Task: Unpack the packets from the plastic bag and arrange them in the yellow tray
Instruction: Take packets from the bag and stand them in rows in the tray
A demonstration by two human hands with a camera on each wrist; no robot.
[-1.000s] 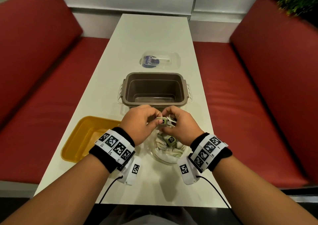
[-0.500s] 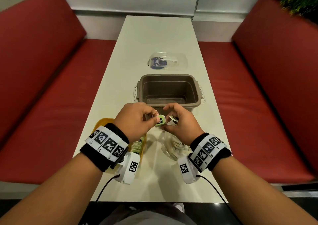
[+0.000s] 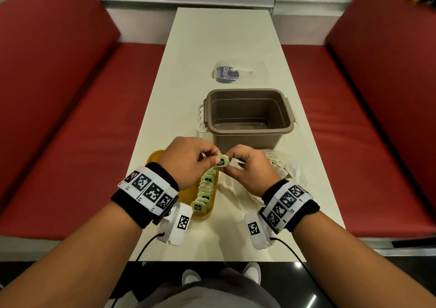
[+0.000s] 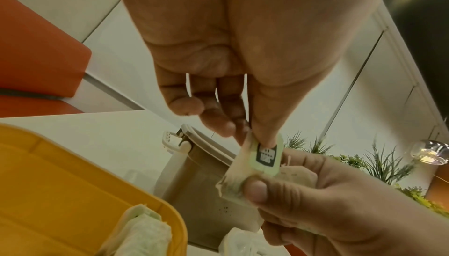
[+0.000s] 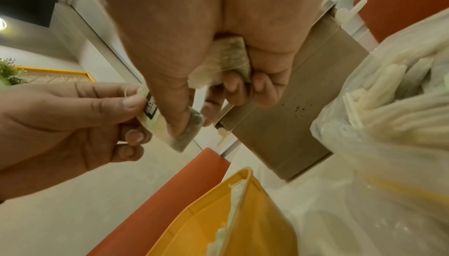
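Observation:
Both hands meet above the table in front of the brown bin. My left hand (image 3: 207,159) pinches the green tag (image 3: 222,161) of a tea packet (image 4: 243,175) between thumb and forefinger. My right hand (image 3: 232,163) pinches the same packet's pouch (image 5: 187,131) with its thumb and keeps a second packet (image 5: 226,64) tucked in its palm. The yellow tray (image 3: 154,158) lies under my left wrist, with a row of several green-tagged packets (image 3: 204,194) along its right wall. The clear plastic bag (image 3: 286,168) with more packets lies right of my right hand.
An empty brown plastic bin (image 3: 247,116) stands just beyond the hands. A clear lid with a blue label (image 3: 238,72) lies farther up the white table (image 3: 224,34). Red bench seats (image 3: 70,119) flank the table on both sides.
The head view has shifted, so the tray and its packet row now show under my left wrist. Both hands still hold the packet between them, now nearer the tray.

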